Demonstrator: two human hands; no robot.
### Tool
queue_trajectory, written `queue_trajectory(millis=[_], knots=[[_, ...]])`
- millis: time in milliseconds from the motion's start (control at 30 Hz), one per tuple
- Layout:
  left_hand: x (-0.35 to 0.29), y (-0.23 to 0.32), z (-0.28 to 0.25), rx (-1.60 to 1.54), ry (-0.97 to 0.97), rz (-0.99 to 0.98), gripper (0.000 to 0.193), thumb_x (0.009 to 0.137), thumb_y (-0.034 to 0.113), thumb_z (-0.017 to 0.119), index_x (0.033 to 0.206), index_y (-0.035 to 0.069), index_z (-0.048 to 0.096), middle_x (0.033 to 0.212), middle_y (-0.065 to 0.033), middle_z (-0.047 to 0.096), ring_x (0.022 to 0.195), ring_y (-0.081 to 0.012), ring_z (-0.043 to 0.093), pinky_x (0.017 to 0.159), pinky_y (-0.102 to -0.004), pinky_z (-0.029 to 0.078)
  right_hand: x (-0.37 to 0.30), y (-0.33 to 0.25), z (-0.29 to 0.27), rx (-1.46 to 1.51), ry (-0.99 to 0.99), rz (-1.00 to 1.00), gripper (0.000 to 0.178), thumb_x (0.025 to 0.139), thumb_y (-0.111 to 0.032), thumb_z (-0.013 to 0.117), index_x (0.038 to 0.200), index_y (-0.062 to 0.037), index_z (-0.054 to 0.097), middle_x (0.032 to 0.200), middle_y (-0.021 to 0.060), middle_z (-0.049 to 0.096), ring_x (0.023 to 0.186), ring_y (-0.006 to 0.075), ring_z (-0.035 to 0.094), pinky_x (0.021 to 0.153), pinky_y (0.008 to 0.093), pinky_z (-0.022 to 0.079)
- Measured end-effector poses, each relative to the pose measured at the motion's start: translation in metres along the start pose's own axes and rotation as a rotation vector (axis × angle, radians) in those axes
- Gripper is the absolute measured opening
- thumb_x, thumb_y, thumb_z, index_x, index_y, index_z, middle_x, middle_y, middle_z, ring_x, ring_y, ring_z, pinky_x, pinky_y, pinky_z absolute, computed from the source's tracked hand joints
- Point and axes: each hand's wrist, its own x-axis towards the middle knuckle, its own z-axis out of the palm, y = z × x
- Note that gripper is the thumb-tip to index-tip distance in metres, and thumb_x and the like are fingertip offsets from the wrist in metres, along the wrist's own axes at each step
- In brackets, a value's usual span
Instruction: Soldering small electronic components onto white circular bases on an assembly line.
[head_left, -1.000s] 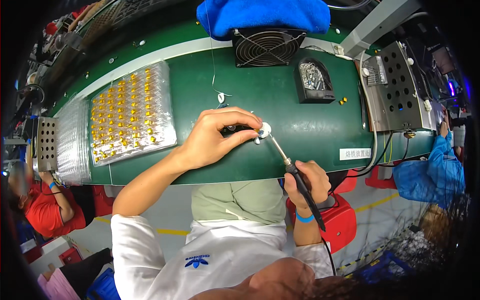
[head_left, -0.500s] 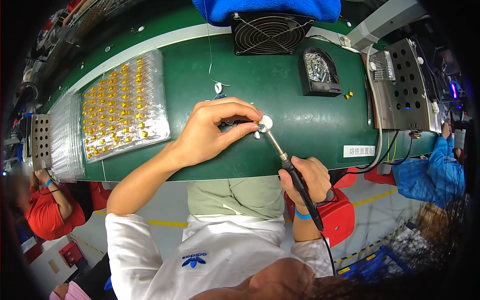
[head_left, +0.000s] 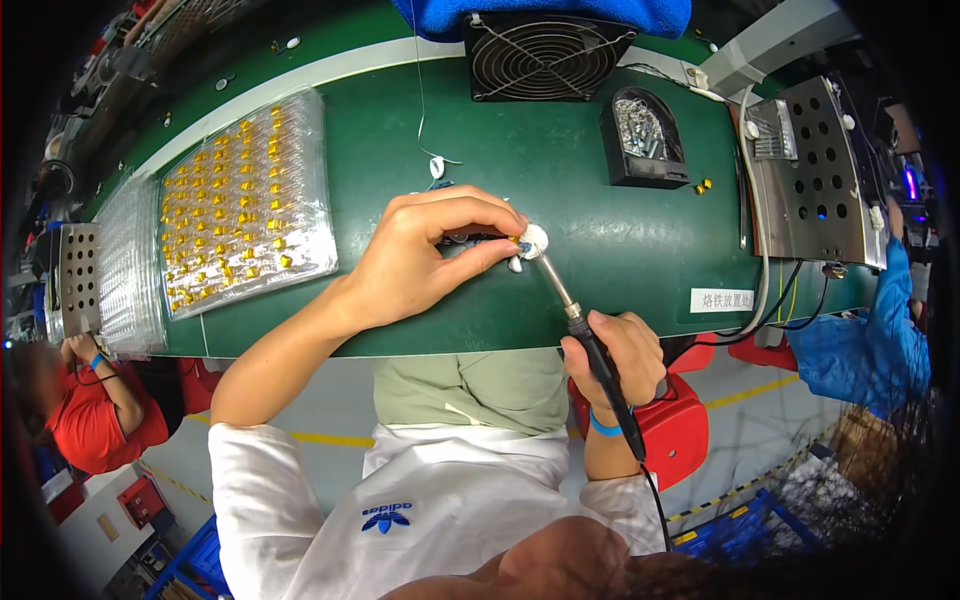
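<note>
Compared with a second ago, the whole view has tipped a little, so the black fan, the black bin of metal bits and the tray of gold-coloured parts all appear higher in the picture; no change in their places on the green counter can be made out. The pink sleeve at the lower left has gone from view, and a blue crate shows there now. At the work itself, the tip of the soldering iron, which was at the right side of the small white piece, now sits at its lower edge; whether the two actually touch is too small to tell. The left hand keeps its pose: forearm slanting in from the lower left, wrist nearly straight, back of the hand upward, thumb and forefinger pressed close in a pinch on the white piece, with a bit of blue at the fingertips. That piece is held over the middle of the counter, near its front edge. The right hand is curled around the iron's black handle, thumb along the near side, forearm rising from below, the shaft pointing up and leftward to the piece.
</note>
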Motion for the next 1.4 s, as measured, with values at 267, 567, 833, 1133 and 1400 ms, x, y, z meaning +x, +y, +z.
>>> queue_trajectory(millis=[267, 567, 833, 1133, 1400], knots=[[0.0004, -0.0005, 0.0017, 0.018, 0.026, 0.015, 0.017, 0.089, -0.009, 0.072, 0.106, -0.006, 0.072, 0.113, -0.0171, 0.073, 0.106, -0.0237, 0.073, 0.092, -0.0328, 0.061, -0.0018, -0.0006, -0.0013, 0.03, 0.015, 0.027, 0.034, 0.09, -0.021, 0.082, 0.103, 0.0063, 0.067, 0.067, 0.0107, 0.062, 0.049, 0.0228, 0.056, 0.047, 0.0323, 0.046], [0.0045, -0.0001, 0.005, 0.176, 0.079, 0.156, 0.021, 0.082, -0.008, 0.077, 0.102, -0.003, 0.074, 0.107, -0.014, 0.075, 0.099, -0.0249, 0.075, 0.088, -0.0339, 0.06, 0.0016, 0.0001, -0.0012, 0.046, -0.011, 0.031, 0.033, 0.088, -0.019, 0.083, 0.103, 0.006, 0.068, 0.065, 0.0099, 0.062, 0.049, 0.0225, 0.057, 0.047, 0.0316, 0.045], [0.004, -0.0004, 0.0055, 0.186, 0.076, 0.156, 0.021, 0.082, -0.007, 0.078, 0.102, -0.002, 0.074, 0.107, -0.014, 0.075, 0.1, -0.0253, 0.075, 0.088, -0.0341, 0.061, 0.0013, 0.0007, -0.001, 0.038, -0.012, 0.01, 0.033, 0.087, -0.018, 0.084, 0.103, 0.0063, 0.068, 0.064, 0.0091, 0.062, 0.049, 0.0219, 0.057, 0.047, 0.0309, 0.044], [0.0036, -0.0041, 0.0085, 0.199, 0.099, 0.197, 0.025, 0.08, -0.007, 0.078, 0.103, 0.0, 0.074, 0.104, -0.0116, 0.075, 0.091, -0.0244, 0.075, 0.079, -0.0324, 0.061, 0.0002, 0.0004, -0.0007, 0.036, -0.008, 0.013, 0.033, 0.087, -0.016, 0.084, 0.104, 0.0066, 0.068, 0.063, 0.0089, 0.061, 0.048, 0.0213, 0.055, 0.046, 0.0306, 0.043], [0.0079, -0.0049, 0.0061, 0.189, 0.108, 0.209, 0.023, 0.08, -0.007, 0.078, 0.102, 0.001, 0.075, 0.102, -0.0111, 0.075, 0.09, -0.024, 0.075, 0.077, -0.0325, 0.061, -0.0021, 0.0035, 0.0, 0.06, 0.035, 0.038, 0.035, 0.091, -0.022, 0.081, 0.104, 0.0064, 0.067, 0.066, 0.0108, 0.062, 0.049, 0.0225, 0.056, 0.047, 0.0318, 0.044]])
